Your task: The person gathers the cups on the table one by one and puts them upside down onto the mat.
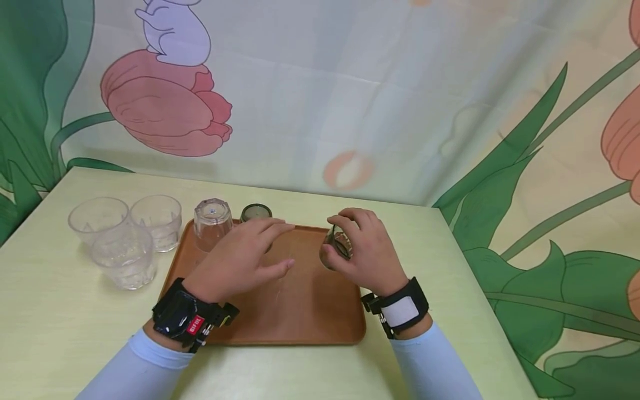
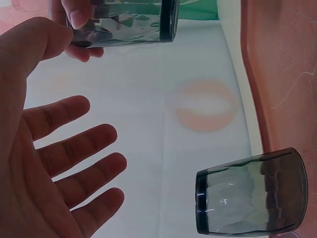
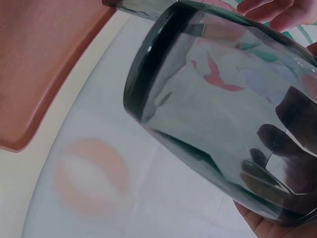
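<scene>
My right hand [image 1: 372, 253] grips a smoky grey glass tumbler [image 3: 213, 99] near its rim, with the thick base pointing down, above the right back part of a brown tray [image 1: 300, 311]. Fingers show through the glass in the right wrist view. My left hand [image 1: 235, 258] is held over the left of the tray with fingers extended and nothing in it. Just beyond it, a second smoky grey tumbler [image 2: 252, 193] stands upside down on the tray, partly hidden by that hand in the head view. A clear faceted glass [image 1: 212, 222] stands upside down at the tray's back left corner.
Left of the tray, three clear glasses stand upright close together on the pale table: one at the far left [image 1: 97, 216], one behind [image 1: 160, 222] and one in front [image 1: 125, 258]. A printed curtain [image 1: 310, 100] hangs along the table's back edge.
</scene>
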A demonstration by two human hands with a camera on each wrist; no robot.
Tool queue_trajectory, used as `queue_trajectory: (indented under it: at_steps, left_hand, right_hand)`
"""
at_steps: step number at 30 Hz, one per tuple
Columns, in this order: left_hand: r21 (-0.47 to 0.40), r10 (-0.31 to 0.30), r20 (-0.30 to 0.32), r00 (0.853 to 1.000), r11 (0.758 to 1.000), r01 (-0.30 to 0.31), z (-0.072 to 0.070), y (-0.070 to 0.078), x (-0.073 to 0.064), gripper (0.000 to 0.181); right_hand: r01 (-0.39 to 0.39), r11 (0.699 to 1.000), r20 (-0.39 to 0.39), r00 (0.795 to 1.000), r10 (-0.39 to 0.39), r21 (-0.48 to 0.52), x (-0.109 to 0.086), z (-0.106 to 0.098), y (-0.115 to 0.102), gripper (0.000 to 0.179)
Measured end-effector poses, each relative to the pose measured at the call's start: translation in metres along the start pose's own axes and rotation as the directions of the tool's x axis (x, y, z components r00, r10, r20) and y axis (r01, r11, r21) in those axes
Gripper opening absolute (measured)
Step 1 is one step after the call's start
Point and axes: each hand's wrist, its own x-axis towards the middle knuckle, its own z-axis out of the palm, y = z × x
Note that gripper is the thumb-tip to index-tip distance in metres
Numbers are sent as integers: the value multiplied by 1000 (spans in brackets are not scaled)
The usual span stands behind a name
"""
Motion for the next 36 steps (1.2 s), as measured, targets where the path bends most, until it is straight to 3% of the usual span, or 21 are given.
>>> queue_trajectory:
  at_steps: [20, 29, 36]
  left_hand:
    - [-12, 11, 4, 1000, 1000, -11, 4, 2, -1, 62]
    - [-18, 18, 3, 1000, 1000, -18, 7, 2, 0, 63]
    - [-7, -5, 35, 999, 1000, 5, 9, 1, 0, 65]
  right_hand:
    - [50, 996, -68, 997, -45, 74, 10, -4, -17, 40]
    - [50, 994, -58, 997, -45, 102, 11, -2, -22, 41]
    - [70, 991, -81, 995, -61, 116, 14, -3, -28, 41]
